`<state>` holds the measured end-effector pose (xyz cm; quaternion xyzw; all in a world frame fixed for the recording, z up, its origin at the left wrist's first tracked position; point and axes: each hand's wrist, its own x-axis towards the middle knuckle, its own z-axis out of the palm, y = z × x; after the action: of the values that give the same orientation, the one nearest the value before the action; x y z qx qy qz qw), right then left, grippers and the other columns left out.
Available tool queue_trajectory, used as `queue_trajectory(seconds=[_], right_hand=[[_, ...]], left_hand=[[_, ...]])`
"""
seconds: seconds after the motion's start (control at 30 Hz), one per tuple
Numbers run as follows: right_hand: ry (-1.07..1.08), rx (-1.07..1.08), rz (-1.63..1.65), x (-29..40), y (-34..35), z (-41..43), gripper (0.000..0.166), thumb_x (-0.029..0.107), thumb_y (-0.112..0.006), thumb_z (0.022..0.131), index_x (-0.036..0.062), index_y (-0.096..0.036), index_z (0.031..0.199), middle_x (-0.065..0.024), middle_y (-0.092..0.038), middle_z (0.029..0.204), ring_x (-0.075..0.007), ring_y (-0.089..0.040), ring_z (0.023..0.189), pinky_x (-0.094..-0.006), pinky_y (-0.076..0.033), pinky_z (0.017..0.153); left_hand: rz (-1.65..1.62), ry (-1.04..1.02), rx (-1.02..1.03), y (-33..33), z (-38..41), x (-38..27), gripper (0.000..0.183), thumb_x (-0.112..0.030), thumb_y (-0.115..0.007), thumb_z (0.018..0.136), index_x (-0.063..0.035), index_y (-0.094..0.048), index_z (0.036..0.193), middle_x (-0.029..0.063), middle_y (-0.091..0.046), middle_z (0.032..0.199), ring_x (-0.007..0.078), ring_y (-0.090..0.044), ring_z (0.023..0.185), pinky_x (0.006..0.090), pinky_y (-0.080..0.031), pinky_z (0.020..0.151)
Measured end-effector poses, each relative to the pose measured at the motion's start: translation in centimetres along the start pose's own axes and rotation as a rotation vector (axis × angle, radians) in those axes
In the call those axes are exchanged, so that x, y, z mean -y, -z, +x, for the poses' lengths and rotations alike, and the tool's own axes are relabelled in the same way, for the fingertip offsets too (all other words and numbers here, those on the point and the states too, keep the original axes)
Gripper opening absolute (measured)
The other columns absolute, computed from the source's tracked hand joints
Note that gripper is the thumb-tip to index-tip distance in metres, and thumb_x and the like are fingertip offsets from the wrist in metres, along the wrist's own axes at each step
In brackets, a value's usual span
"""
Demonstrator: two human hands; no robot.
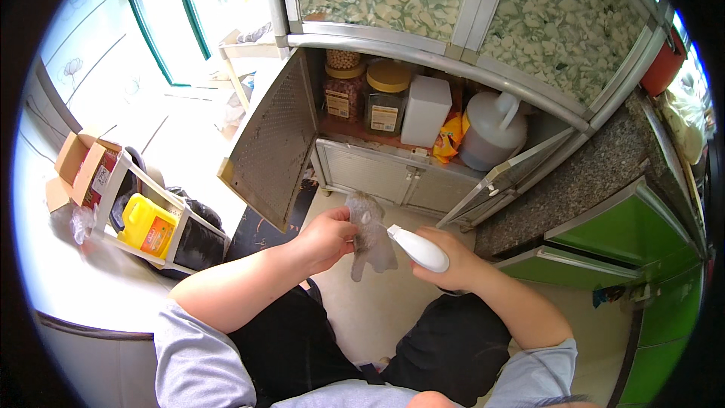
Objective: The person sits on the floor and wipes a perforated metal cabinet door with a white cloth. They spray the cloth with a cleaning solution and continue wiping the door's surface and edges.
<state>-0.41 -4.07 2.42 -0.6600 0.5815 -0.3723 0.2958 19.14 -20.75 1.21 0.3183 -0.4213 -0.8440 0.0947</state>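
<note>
A dirty grey cloth (371, 238) hangs from the fingers of my left hand (325, 239), above the pale floor. A whitish blob, perhaps foam, shows on its upper part. My right hand (447, 258) grips a spray bottle by its white trigger head (422, 249). The nozzle points at the cloth from a short distance to its right. My hand and the spray head hide the bottle's body. Beyond both hands is a metal cabinet with its left door (272, 141) and right door (504, 178) swung outward.
On the cabinet shelf are yellow-lidded jars (387, 96), a white box (426, 110), an orange packet (451, 136) and a plastic jug (493, 130). A yellow jug (148, 226) sits in a white rack at left. Green cupboard doors (623, 226) flank the right side.
</note>
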Motion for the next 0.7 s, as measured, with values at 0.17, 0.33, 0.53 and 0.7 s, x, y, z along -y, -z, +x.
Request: queue_trajectory(seconds=[0.17, 0.33, 0.53, 0.7], right_hand=[[0.029, 0.03, -0.051, -1.0, 0.2, -0.7, 0.031, 0.012, -0.074, 0.075, -0.0008, -0.059, 0.099, -0.0159, -0.057, 0.092, -0.0309, -0.058, 0.083, -0.0385, -0.047, 0.073], [0.003, -0.049, -0.101, -5.4, 1.6, -4.3, 0.051, 0.018, -0.077, 0.077, 0.0004, -0.057, 0.121, -0.0146, -0.061, 0.108, -0.0261, -0.061, 0.097, -0.0381, -0.049, 0.085], [-0.648, -0.306, 0.081, -11.9, 2.2, -15.6, 0.058, 0.021, -0.08, 0.081, 0.0019, -0.054, 0.129, -0.0144, -0.065, 0.114, -0.026, -0.063, 0.103, -0.0374, -0.05, 0.089], [-0.867, -0.558, -0.11, -17.4, 0.6, -25.6, 0.046, 0.015, -0.075, 0.085, 0.0018, -0.058, 0.126, -0.0133, -0.067, 0.11, -0.021, -0.064, 0.098, -0.0342, -0.051, 0.085]], left_hand=[[-0.013, -0.003, 0.02, 0.1, 0.0, 0.2, 0.034, 0.005, -0.042, 0.093, 0.0044, -0.051, 0.126, 0.0147, -0.059, 0.12, 0.0249, -0.058, 0.113, 0.0395, -0.046, 0.098], [-0.046, -0.002, 0.021, 0.1, -0.4, -0.4, 0.036, 0.005, -0.042, 0.092, 0.0042, -0.05, 0.127, 0.0146, -0.058, 0.123, 0.0257, -0.058, 0.114, 0.0405, -0.046, 0.099], [-0.054, -0.018, 0.007, 0.0, -1.6, -1.5, 0.041, 0.004, -0.043, 0.091, 0.003, -0.048, 0.132, 0.0134, -0.058, 0.126, 0.0242, -0.059, 0.114, 0.0414, -0.046, 0.099], [-0.079, -0.011, 0.054, 0.1, -2.1, -2.0, 0.043, 0.0, -0.044, 0.093, 0.0005, -0.047, 0.135, 0.0112, -0.058, 0.127, 0.022, -0.059, 0.114, 0.0412, -0.045, 0.099]])
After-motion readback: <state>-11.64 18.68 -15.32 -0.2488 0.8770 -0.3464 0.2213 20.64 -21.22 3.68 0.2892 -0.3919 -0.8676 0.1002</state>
